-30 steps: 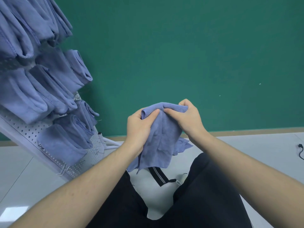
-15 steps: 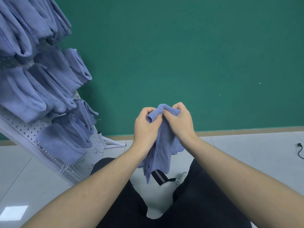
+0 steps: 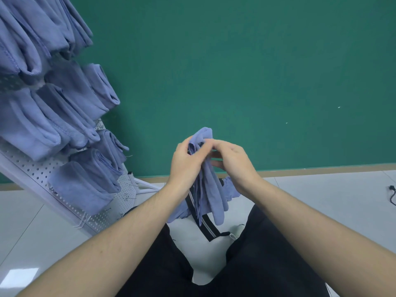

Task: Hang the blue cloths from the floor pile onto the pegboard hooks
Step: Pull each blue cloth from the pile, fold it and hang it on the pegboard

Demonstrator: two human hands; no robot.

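Observation:
A blue cloth (image 3: pixel 211 189) hangs in narrow folds in front of me, its top end bunched above my hands. My left hand (image 3: pixel 184 162) grips that top fold, fingers curled round it. My right hand (image 3: pixel 233 161) is beside it with fingers extended over the cloth's upper part, touching it; whether they pinch it I cannot tell. The white pegboard (image 3: pixel 38 174) leans at the left, with several folded blue cloths (image 3: pixel 81 185) hung on its hooks. More blue cloth (image 3: pixel 230 186) shows on the floor behind my hands.
A green wall (image 3: pixel 235 71) fills the background above a wooden skirting. White tiled floor (image 3: pixel 321 200) lies below. A black power cord (image 3: pixel 391 195) lies at the far right. My dark trousers (image 3: pixel 257 264) and a striped black band (image 3: pixel 206 226) sit below the cloth.
The cloth has been gathered from a wide spread into a narrow hanging bunch. Both hands came together and shifted slightly left, and the right hand's fingers have straightened.

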